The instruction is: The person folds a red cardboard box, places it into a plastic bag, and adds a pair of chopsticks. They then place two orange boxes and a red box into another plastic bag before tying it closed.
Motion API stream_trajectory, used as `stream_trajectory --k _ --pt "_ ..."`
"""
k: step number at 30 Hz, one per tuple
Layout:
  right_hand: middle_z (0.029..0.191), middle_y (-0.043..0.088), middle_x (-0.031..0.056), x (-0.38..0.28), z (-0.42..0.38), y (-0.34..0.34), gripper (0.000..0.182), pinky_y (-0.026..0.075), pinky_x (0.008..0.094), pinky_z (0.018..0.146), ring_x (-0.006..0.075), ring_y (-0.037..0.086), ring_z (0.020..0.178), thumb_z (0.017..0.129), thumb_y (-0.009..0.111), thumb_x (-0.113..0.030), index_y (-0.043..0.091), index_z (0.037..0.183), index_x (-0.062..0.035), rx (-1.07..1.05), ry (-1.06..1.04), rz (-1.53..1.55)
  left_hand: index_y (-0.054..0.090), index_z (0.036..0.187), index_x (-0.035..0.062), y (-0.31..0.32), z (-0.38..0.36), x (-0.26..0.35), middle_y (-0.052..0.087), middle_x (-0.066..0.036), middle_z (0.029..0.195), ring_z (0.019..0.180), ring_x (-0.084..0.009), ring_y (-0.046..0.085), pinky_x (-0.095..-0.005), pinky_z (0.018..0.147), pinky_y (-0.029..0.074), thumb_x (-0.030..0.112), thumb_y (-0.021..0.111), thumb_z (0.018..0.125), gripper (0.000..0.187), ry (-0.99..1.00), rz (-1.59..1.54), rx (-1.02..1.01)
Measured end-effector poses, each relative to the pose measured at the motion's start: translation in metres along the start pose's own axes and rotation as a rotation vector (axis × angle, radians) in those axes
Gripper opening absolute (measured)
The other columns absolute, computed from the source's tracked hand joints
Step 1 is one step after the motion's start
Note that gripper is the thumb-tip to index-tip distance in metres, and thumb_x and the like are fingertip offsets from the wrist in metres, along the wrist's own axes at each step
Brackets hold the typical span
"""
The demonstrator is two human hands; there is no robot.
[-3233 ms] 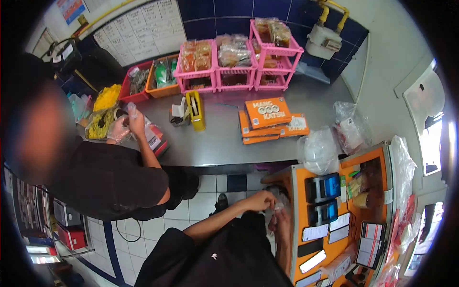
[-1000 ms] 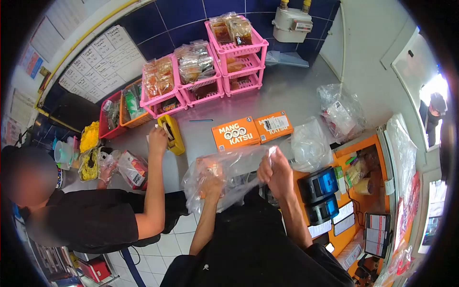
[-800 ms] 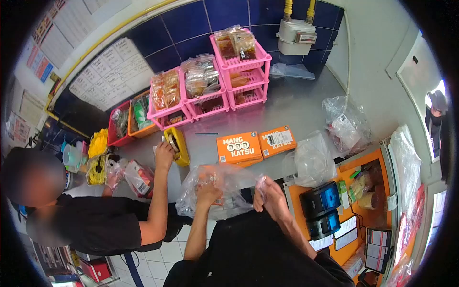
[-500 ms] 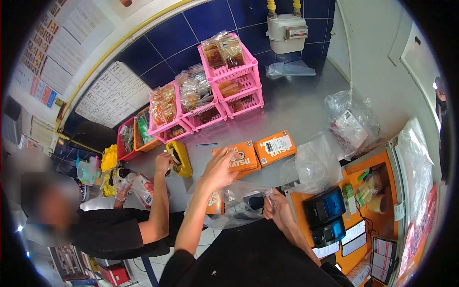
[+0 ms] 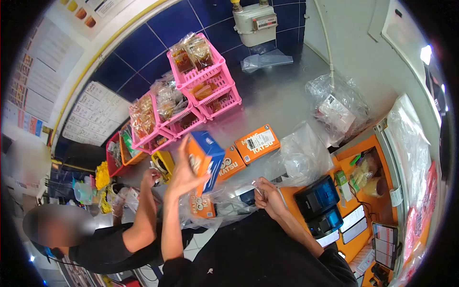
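Note:
In the head view, my left hand [image 5: 180, 181] grips an orange and blue carton [image 5: 208, 152], lifted and tilted above the counter. My right hand [image 5: 270, 200] is closed, pinching the edge of a clear plastic bag [image 5: 235, 195] near the counter's front. Inside that bag lies an orange carton [image 5: 202, 208] with white lettering. Just beyond the held carton, a further orange carton [image 5: 229, 165] rests on the counter, partly hidden. Beside it is an orange carton [image 5: 257, 143] with a white label on top.
Pink stacked baskets [image 5: 209, 86] of sauce sachets stand along the tiled wall. Loose clear bags [image 5: 306, 155] lie to the right, near a blue-black device [image 5: 319, 210] on an orange shelf. At the left, a co-worker [image 5: 114, 241] reaches toward a yellow tape dispenser [image 5: 165, 165].
My left hand has taken up a carton and raised it, turning it so its blue side shows. My right hand keeps hold of the bag's edge. The camera view has shifted.

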State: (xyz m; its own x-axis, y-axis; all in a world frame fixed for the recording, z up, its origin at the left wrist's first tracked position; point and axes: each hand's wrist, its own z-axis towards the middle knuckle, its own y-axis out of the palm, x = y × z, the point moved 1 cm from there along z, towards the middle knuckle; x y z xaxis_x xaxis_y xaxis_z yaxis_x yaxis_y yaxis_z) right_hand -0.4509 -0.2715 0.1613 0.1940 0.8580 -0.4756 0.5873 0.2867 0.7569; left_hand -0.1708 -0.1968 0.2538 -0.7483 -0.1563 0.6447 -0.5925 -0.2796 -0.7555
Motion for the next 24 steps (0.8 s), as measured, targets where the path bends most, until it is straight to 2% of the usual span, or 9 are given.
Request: stream_trajectory --k 5,9,13,15,17,19,20,23,24 --pt "0.064 0.046 0.0008 0.004 -0.025 0.014 0.03 0.03 0.0227 0.043 0.008 0.038 0.047 0.106 0.045 -0.03 0.057 0.125 -0.0099 -0.09 0.019 -0.13 0.007 0.157 0.0073 -0.034 -0.114 0.053 0.029 -0.024 0.153 0.142 -0.0387 0.033 -0.0468 0.117 0.027 0.046 0.091 0.058 0.135 -0.293 -0.508 -0.377" --pt "0.069 0.048 0.0035 0.019 -0.049 0.033 0.036 0.033 0.0228 0.043 0.0099 0.041 0.047 0.109 0.038 -0.028 0.051 0.135 -0.0076 -0.202 0.045 -0.413 0.006 0.157 0.0071 0.045 -0.164 0.007 0.036 -0.027 0.148 0.139 -0.0367 0.037 -0.0418 0.116 0.03 0.037 0.087 0.067 0.125 -0.666 -0.476 -0.692" --pt "0.07 0.046 0.0006 0.039 -0.063 0.033 0.034 0.035 0.02 0.046 0.0058 0.042 0.053 0.109 0.039 -0.026 0.05 0.137 -0.01 -0.364 0.301 -0.564 0.014 0.154 -0.0008 0.115 -0.17 -0.05 0.041 -0.024 0.144 0.136 -0.029 0.04 -0.0369 0.114 0.032 0.038 0.083 0.073 0.113 -0.682 -0.498 -0.451" --pt "0.071 0.045 -0.0008 0.045 -0.068 0.019 0.031 0.035 0.0208 0.046 0.0047 0.04 0.054 0.109 0.04 -0.027 0.05 0.133 -0.01 -0.405 0.36 -0.644 0.016 0.153 -0.0016 0.125 -0.153 -0.054 0.04 -0.022 0.145 0.135 -0.0293 0.041 -0.0379 0.113 0.034 0.04 0.081 0.075 0.109 -0.931 -0.806 -0.279" --pt "0.072 0.044 -0.0014 0.047 -0.066 0.003 0.025 0.034 0.021 0.046 0.0047 0.04 0.054 0.109 0.039 -0.025 0.049 0.126 -0.0108 -0.435 0.41 -0.689 0.02 0.152 -0.0022 0.157 -0.153 -0.072 0.04 -0.019 0.146 0.134 -0.029 0.042 -0.0405 0.111 0.036 0.043 0.08 0.076 0.107 -0.942 -0.822 -0.158" --pt "0.072 0.043 -0.0013 0.046 -0.06 0.008 0.018 0.034 0.0219 0.046 0.006 0.04 0.055 0.109 0.04 -0.026 0.047 0.114 -0.01 -0.453 0.442 -0.687 0.031 0.149 -0.0019 0.185 -0.139 -0.057 0.05 -0.021 0.139 0.127 -0.0346 0.051 -0.0467 0.103 0.045 0.045 0.079 0.076 0.099 -0.495 -0.39 0.43" --pt "0.072 0.043 -0.0012 0.047 -0.057 0.016 0.017 0.035 0.0222 0.046 0.0067 0.041 0.055 0.108 0.041 -0.026 0.047 0.111 -0.0102 -0.551 0.428 -0.689 0.033 0.148 -0.0004 0.17 -0.129 -0.032 0.038 -0.024 0.149 0.14 -0.0369 0.034 -0.0451 0.11 0.039 0.046 0.079 0.074 0.098 -0.813 -0.122 0.121" --pt "0.071 0.044 -0.0002 0.04 -0.042 0.034 0.012 0.035 0.0234 0.046 0.0077 0.043 0.055 0.106 0.045 -0.021 0.046 0.106 -0.0099 -0.625 0.294 -0.548 0.021 0.151 -0.0071 0.219 -0.127 -0.053 0.029 -0.031 0.152 0.135 -0.0461 0.039 -0.0496 0.109 0.039 0.06 0.072 0.076 0.112 -0.757 0.402 -0.049" --pt "0.069 0.044 0.0005 0.036 -0.031 0.035 0.01 0.034 0.0235 0.044 0.0081 0.044 0.054 0.105 0.048 -0.02 0.046 0.106 -0.0105 -0.526 0.238 -0.488 0.032 0.148 -0.0079 0.238 -0.128 -0.064 0.029 -0.031 0.153 0.133 -0.0445 0.042 -0.0553 0.11 0.036 0.059 0.067 0.078 0.102 -0.94 0.654 -0.213"
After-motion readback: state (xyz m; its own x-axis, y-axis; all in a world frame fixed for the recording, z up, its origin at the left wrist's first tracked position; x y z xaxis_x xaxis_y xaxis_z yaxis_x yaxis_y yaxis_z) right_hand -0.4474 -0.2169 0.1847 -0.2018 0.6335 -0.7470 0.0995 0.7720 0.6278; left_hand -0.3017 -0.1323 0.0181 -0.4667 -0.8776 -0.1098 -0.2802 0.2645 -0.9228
